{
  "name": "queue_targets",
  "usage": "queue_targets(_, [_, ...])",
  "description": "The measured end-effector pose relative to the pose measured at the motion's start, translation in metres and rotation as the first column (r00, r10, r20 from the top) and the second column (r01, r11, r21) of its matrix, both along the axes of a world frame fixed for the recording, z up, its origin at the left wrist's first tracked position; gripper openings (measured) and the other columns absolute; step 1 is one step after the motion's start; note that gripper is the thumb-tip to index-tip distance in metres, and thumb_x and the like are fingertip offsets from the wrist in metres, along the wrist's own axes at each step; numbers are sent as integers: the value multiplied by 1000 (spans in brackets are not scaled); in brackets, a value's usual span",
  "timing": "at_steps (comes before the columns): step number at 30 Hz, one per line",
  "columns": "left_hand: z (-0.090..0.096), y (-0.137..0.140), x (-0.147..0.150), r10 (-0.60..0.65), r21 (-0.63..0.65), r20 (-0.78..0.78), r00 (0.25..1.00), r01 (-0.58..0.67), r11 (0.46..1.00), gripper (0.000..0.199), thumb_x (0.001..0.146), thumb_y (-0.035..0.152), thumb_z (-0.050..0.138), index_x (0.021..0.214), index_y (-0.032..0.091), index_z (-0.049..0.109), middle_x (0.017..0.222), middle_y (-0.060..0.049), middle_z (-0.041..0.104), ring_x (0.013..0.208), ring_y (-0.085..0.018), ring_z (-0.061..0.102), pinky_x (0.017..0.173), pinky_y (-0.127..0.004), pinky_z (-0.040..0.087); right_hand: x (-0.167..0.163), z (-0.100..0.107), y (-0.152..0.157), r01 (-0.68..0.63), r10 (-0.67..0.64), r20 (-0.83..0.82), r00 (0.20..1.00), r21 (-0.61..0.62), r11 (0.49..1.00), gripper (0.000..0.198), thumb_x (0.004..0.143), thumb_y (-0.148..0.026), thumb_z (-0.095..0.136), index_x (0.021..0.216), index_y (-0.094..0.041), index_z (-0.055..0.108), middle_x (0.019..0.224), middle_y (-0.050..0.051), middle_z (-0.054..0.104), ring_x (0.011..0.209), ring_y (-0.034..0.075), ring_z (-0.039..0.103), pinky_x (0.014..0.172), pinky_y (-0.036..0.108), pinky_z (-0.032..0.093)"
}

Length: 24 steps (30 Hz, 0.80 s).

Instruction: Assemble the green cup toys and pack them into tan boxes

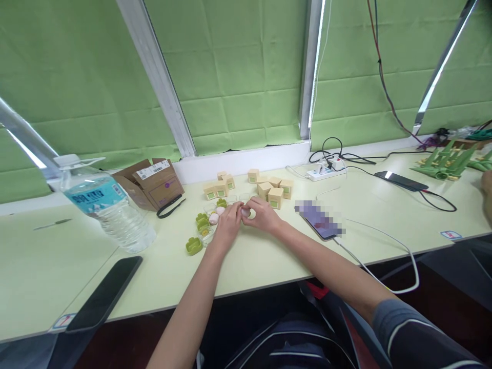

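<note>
My left hand (228,224) and my right hand (263,215) meet over the middle of the table, fingers closed in a pinch. Between their fingertips a small pale pink rounded piece (245,211) shows; the fingers cover part of it. Just left of my left hand lie several green scalloped cups (194,246) and a pale pink rounded piece (213,219) like the held one. Clear plastic pieces (206,237) lie among them. Beyond my hands stand several small tan boxes (275,198) with green-edged labels.
On the left are a large water bottle (111,205), an opened cardboard box (154,184) and a black phone (105,292). To the right lie a cabled phone (319,219), a power strip (326,171), another phone (401,180) and green plastic parts (442,163). Another person's arm (487,195) shows at the right edge.
</note>
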<state>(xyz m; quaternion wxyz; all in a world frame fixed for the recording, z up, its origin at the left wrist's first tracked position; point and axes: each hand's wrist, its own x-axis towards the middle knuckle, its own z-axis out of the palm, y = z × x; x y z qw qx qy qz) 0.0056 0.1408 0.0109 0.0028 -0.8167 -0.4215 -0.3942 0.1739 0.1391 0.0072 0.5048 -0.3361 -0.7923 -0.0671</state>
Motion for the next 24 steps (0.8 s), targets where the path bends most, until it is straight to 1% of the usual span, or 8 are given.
queue_targets(5, [-3,-1,-1,12,10,-53,999,-11,1000,32,102,20,36,124,18,59,114,-12,70,105,-24,66,95,-41,52,1,0,1,-38,38,-5,999,-25,999,20,79,-15,66,98,-21,68,89,6,69,84,21,65,78,32,54])
queue_targets(10, [-4,0,-3,-8,-1,-49,999,8,1000,33,103,21,36,126,19,58,116,-12,69,106,-23,65,96,-40,53,3,-2,4,-87,87,-4,996,-28,996,24,77,-16,69,101,-21,69,97,7,73,91,22,68,84,35,56])
queue_targets(18, [-6,4,-4,-22,-22,-8,1000,22,1000,32,102,18,38,122,20,62,114,-10,70,103,-22,66,94,-38,53,3,-2,2,-117,117,-66,991,12,993,22,76,-19,69,98,-18,69,94,8,74,88,20,69,80,32,57])
queue_targets(21, [-4,5,-5,-16,-40,18,1000,16,999,31,103,24,38,121,20,64,113,-11,70,103,-23,66,93,-38,52,3,-4,2,-124,120,-109,987,-31,992,22,77,-19,68,100,-19,70,96,7,74,90,20,70,82,33,59])
queue_targets(24, [0,4,-7,-33,-51,64,997,37,998,34,105,29,36,120,20,65,114,-10,70,107,-23,65,97,-39,51,5,-6,3,-153,132,-190,973,-98,983,24,78,-21,69,103,-19,71,97,8,74,89,20,70,81,34,62])
